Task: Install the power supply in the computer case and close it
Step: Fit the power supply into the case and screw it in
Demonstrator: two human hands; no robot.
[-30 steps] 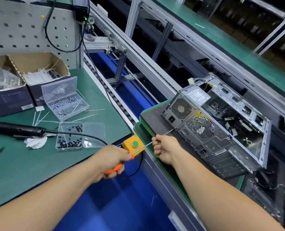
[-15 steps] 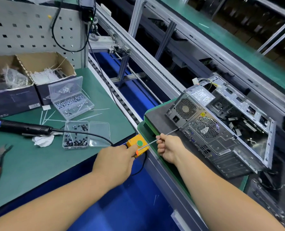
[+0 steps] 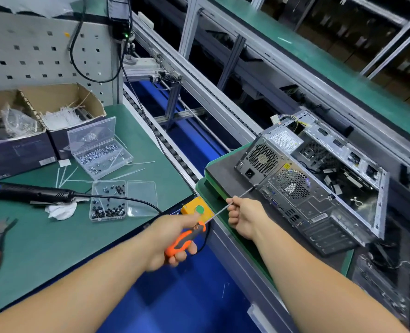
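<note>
At conveyor edge, computer case [image 3: 319, 188] lies on its side, open, power supply [image 3: 266, 159] seated at rear corner. Left hand [image 3: 172, 241] grips screwdriver [image 3: 187, 239], orange handle rolled since half second ago; right hand [image 3: 244, 215] pinches shaft. Tip at rear-panel screw: tightening likely underway, panel not yet closed.

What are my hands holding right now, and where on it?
One screwdriver: the left hand grips its orange handle, the right hand pinches the metal shaft midway, tip at the computer case rear.
</note>
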